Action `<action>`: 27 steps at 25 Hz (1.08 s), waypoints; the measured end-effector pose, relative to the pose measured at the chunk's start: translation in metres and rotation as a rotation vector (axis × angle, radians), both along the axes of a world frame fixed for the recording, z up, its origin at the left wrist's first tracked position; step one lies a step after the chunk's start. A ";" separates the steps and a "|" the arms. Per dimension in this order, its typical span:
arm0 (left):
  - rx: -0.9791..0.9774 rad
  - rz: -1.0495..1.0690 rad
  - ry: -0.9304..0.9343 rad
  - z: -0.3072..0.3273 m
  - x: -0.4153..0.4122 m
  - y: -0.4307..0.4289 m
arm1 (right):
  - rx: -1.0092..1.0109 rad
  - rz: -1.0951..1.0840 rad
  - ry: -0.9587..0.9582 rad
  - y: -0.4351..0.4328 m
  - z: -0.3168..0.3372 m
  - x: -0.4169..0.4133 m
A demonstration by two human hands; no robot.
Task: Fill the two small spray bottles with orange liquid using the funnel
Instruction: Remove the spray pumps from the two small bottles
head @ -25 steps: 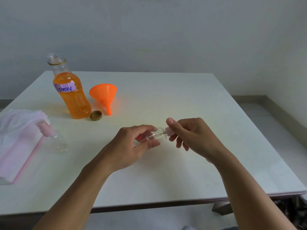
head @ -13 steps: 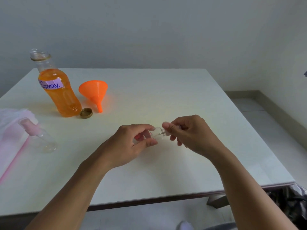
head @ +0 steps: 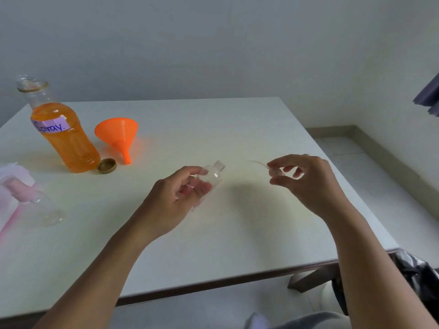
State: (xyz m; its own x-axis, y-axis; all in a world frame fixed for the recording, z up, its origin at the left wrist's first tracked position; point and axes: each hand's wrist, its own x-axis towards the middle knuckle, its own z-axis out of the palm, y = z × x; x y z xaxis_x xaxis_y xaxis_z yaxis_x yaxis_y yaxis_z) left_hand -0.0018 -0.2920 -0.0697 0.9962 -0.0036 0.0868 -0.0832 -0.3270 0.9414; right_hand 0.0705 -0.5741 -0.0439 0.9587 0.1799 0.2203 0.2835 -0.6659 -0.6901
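Observation:
My left hand [head: 177, 198] grips a small clear spray bottle [head: 213, 174], its open neck pointing up and to the right. My right hand [head: 306, 181] pinches the bottle's spray top [head: 276, 172], whose thin dip tube [head: 256, 163] sticks out to the left, clear of the bottle. A second small spray bottle [head: 42, 207] with a pink cap lies on its side at the left. The large bottle of orange liquid [head: 64, 136], labelled "Spray", stands uncapped at the back left. The orange funnel [head: 117, 136] lies beside it, spout toward me.
A gold bottle cap [head: 107, 165] lies between the large bottle and the funnel. A pink and white plastic bag [head: 9, 184] sits at the left edge. The white table [head: 213, 245] ends at the near and right edges; a dark bag [head: 415, 279] lies on the floor at the right.
My right hand has pulled the spray top and its tube out of the small bottle and moved to the right. The left hand tilted the bottle's neck upward.

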 end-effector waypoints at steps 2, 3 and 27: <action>-0.044 -0.002 -0.036 0.003 0.004 -0.014 | 0.103 -0.102 0.023 -0.011 -0.007 0.007; -0.073 -0.016 -0.050 0.006 0.007 -0.024 | 0.152 -0.145 0.026 -0.017 -0.009 0.010; 0.008 -0.173 -0.043 -0.028 0.068 -0.122 | 0.154 -0.271 0.029 -0.019 -0.042 0.025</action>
State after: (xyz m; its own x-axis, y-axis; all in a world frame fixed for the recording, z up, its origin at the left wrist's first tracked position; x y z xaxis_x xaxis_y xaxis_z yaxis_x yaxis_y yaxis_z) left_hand 0.0665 -0.4139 -0.0978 0.9761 -0.1750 0.1289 -0.1792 -0.3118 0.9331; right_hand 0.0954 -0.5935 -0.0862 0.9735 -0.1168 0.1967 0.0883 -0.6015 -0.7940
